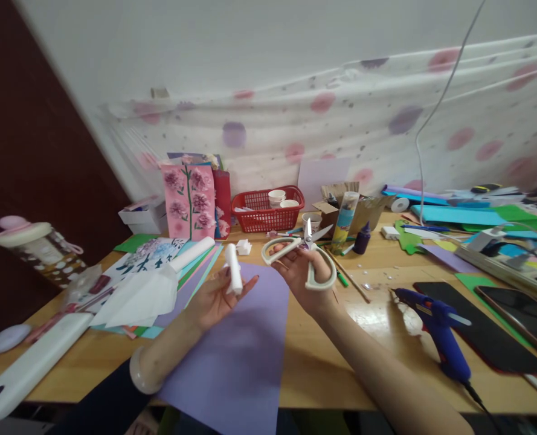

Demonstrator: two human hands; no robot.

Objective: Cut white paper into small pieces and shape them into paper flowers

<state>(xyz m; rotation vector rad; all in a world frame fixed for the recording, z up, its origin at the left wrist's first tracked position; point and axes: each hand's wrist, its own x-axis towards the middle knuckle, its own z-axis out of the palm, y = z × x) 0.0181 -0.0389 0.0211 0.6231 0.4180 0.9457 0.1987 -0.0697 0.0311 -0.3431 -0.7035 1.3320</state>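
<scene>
My left hand is closed on a small white folded strip, likely tissue or thin paper, held upright between thumb and fingers. A pair of scissors with cream handles sits in my right hand; the blades point away from me and stand apart. Beneath both hands lies a purple sheet of paper reaching to the table's front edge. A small white folded piece rests just beyond the left hand. Left of it are a white paper roll and loose white tissue sheets.
A blue glue gun and dark phones lie on the right. At the back stand a red basket with paper cups, a pink flower picture and a glue bottle. A patterned tumbler stands at left.
</scene>
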